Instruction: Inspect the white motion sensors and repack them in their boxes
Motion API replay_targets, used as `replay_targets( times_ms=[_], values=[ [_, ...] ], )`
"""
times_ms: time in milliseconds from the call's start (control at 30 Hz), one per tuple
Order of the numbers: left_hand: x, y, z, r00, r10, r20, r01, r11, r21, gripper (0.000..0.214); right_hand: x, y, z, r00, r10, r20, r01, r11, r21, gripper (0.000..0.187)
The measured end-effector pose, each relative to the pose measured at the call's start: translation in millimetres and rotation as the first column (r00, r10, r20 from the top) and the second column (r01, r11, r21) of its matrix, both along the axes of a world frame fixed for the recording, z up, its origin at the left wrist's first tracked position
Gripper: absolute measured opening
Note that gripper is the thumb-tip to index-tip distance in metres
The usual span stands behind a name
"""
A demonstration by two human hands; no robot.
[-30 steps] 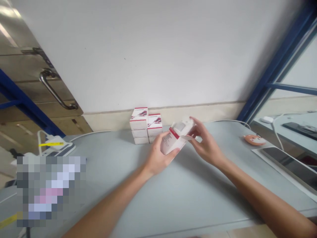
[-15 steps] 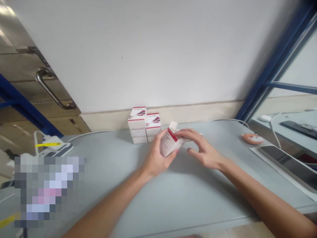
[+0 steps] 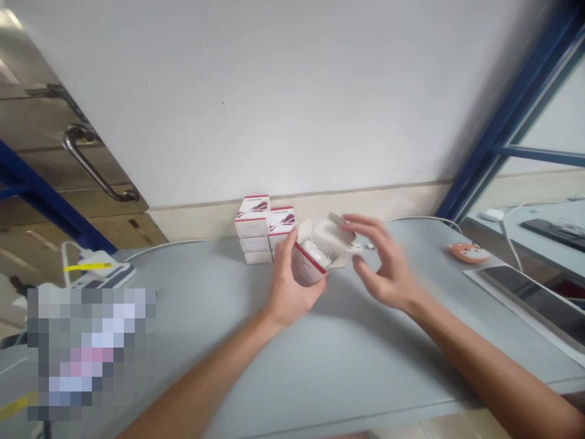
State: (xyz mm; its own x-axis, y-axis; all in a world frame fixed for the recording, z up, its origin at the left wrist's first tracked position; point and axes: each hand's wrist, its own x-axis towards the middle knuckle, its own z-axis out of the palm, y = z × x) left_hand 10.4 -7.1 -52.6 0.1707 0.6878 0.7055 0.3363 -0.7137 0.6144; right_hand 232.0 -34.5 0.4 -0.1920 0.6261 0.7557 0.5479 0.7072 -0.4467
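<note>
- Now the left hand (image 3: 292, 289) is curled around an open white box (image 3: 309, 268), held tilted above the bench (image 3: 219, 366) near its back edge.
- The right hand (image 3: 386, 262) is spread, fingertips at the box's raised lid (image 3: 333, 235).
- Stacked boxes (image 3: 253, 228) stand by the back edge.
- An orange thing (image 3: 468, 253) lies near the right edge.

We note smooth, thin cardboard in the open box (image 3: 308, 269) and stacked boxes (image 3: 253, 227), a smooth, low-sheen surface (image 3: 320, 366), a matt wall (image 3: 283, 110), and a glossy metal handle (image 3: 91, 169) on a metallic-looking door (image 3: 34, 131).
</note>
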Motion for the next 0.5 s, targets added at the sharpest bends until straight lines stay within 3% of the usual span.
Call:
replay_targets(
  times_ms=[67, 133, 233, 333, 400, 500],
  values=[
    [1.7, 2.3, -0.2, 0.997, 0.041, 0.061, -0.037, 0.997, -0.075, 0.110, 8.2, 9.8, -1.7, 0.975, -0.191, -0.115, 0.197, 0.979, 0.045, 0.047],
    [2.5, 4.7, 0.6, 0.991, 0.080, 0.103, -0.067, 0.990, -0.126, 0.114, 24.1, 25.0, -7.9, 0.913, -0.366, -0.179, 0.372, 0.928, 0.001, 0.040],
    [1.3, 7.1, 3.0, 0.985, 0.102, 0.137, -0.078, 0.983, -0.169, 0.120, 55.4, 48.5, -23.6, 0.864, -0.498, 0.067, 0.502, 0.848, -0.173, 0.030],
    [-2.4, 7.9, 5.1, 0.989, 0.032, 0.144, -0.003, 0.981, -0.193, 0.119, 80.2, 62.9, -40.3, 0.834, -0.380, 0.400, 0.515, 0.795, -0.320, 0.035],
    [-5.8, 8.4, 6.3, 0.988, -0.031, 0.154, 0.058, 0.982, -0.179, 0.107, 87.3, 67.4, -48.7, 0.815, -0.325, 0.480, 0.522, 0.772, -0.363, 0.041],
    [-9.7, 10.2, 8.7, 0.975, -0.103, 0.198, 0.139, 0.974, -0.178, 0.097, 83.5, 70.9, -56.9, 0.838, -0.242, 0.489, 0.446, 0.821, -0.358, 0.048]
  ],
)
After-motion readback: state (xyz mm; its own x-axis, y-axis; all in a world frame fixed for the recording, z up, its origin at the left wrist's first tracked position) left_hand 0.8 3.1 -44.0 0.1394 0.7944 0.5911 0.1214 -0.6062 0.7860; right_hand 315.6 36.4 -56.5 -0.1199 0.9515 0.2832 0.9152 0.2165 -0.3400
